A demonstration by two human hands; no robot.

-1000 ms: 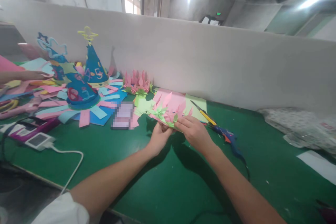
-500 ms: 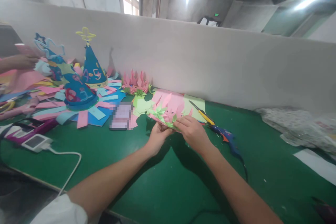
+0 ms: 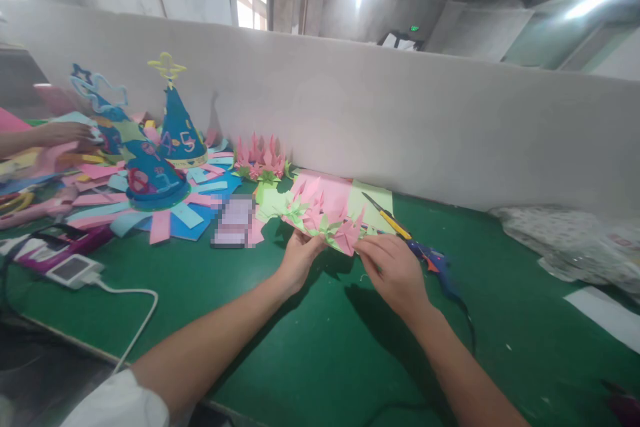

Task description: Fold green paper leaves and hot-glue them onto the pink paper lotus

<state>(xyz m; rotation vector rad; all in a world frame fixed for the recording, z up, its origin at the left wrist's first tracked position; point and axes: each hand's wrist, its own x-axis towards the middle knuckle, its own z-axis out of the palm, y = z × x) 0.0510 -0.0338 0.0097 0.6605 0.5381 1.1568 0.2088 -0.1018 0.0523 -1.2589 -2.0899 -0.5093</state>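
My left hand is closed around the lower left edge of a paper flower crown, its thumb on the front. The crown has pointed pink petals and light green leaves, and it is held slightly above the green table. At the crown's right end my right hand has its fingers pinched together, the tips at or just beside the last pink petal. What lies between those tips is too small to make out. Behind the crown are sheets of pink paper and pale green paper.
A blue glue gun and a slim yellow-handled tool lie right. A finished-looking pink crown stands behind. Left are a phone, blue cone hats, a white charging device and another person's hand. Plastic bags lie far right.
My right hand has shifted right and slightly down, from over the crown's leaves to its right end, uncovering pink petals. My left hand keeps its hold. The other person's hand has moved right.
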